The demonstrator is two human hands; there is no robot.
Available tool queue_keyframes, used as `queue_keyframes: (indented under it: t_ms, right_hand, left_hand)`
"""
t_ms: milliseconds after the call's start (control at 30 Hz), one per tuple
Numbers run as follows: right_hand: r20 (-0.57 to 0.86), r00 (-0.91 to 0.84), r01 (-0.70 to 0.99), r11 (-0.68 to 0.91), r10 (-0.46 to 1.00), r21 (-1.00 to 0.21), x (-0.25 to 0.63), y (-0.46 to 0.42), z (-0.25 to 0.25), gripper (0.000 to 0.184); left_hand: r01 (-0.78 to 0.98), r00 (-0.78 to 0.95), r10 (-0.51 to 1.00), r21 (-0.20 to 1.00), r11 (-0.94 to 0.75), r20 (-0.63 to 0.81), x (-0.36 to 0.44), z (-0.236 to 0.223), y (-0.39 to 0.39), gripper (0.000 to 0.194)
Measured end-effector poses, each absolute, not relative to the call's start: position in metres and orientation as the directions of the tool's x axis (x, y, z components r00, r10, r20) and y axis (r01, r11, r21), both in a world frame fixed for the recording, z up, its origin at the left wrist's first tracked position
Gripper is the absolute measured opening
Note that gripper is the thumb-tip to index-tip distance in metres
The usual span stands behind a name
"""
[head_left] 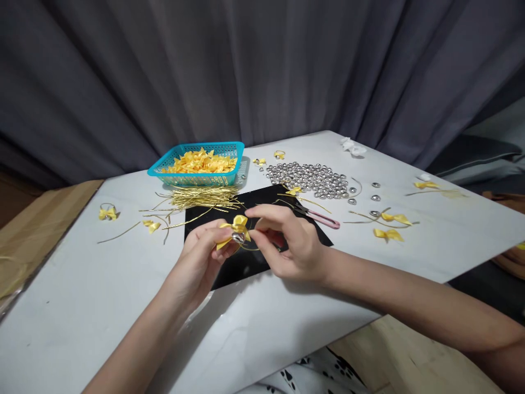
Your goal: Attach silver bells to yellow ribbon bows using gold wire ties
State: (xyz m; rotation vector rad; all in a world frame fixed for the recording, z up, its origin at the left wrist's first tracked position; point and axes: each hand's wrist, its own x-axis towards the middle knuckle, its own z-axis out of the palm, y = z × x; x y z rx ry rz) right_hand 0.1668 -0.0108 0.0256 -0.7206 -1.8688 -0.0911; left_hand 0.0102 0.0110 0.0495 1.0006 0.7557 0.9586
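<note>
My left hand [200,249] pinches a yellow ribbon bow [240,220] over the middle of the table. A shiny silver bead [238,237], perhaps a small bell, sits at the front of the bow. Close on the bow's right side, my right hand [293,241] has its thumb and a finger together on a thin gold wire [249,249] that curves out from the bow; the index finger is raised above. My fingers partly hide the wire. Beneath both hands lies a black mat [241,268].
Behind my hands lie a bundle of gold wires [203,197] and a blue basket [153,171] of yellow bows. Many silver beads [314,178] are heaped right of centre. Pink-handled scissors [324,220] rest by my right hand. Bows with wires [396,219] lie at right, a looped bow [108,213] at left.
</note>
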Motion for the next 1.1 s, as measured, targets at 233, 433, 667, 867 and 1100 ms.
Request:
queue_keyframes:
  t_ms: [233, 433, 667, 867, 1100]
  right_hand:
    - [0.864, -0.319, 0.474, 0.855, 0.389, -0.211, 0.167, -0.009, 0.025, 0.033]
    - [0.873, -0.272, 0.508, 0.831, 0.404, -0.226, 0.165, -0.011, 0.027, 0.022]
    - [0.882, -0.225, 0.497, 0.827, 0.415, -0.263, 0.162, -0.011, 0.022, 0.022]
    - [0.866, -0.168, 0.468, 0.811, 0.471, -0.351, 0.157, -0.012, 0.016, 0.022]
    - [0.838, -0.081, 0.447, 0.771, 0.540, -0.454, 0.151, -0.019, 0.011, 0.025]
  left_hand:
    - [-0.280, 0.402, 0.914, 0.943, 0.181, -0.055, 0.009, 0.050, 0.011, 0.037]
    - [-0.285, 0.404, 0.913, 0.941, 0.181, -0.053, 0.009, 0.049, 0.012, 0.036]
    - [-0.297, 0.390, 0.919, 0.938, 0.178, -0.051, 0.009, 0.047, 0.012, 0.035]
    - [-0.275, 0.378, 0.924, 0.946, 0.170, -0.056, 0.011, 0.045, 0.010, 0.035]
    - [-0.215, 0.412, 0.907, 0.959, 0.186, -0.084, 0.014, 0.047, 0.006, 0.036]
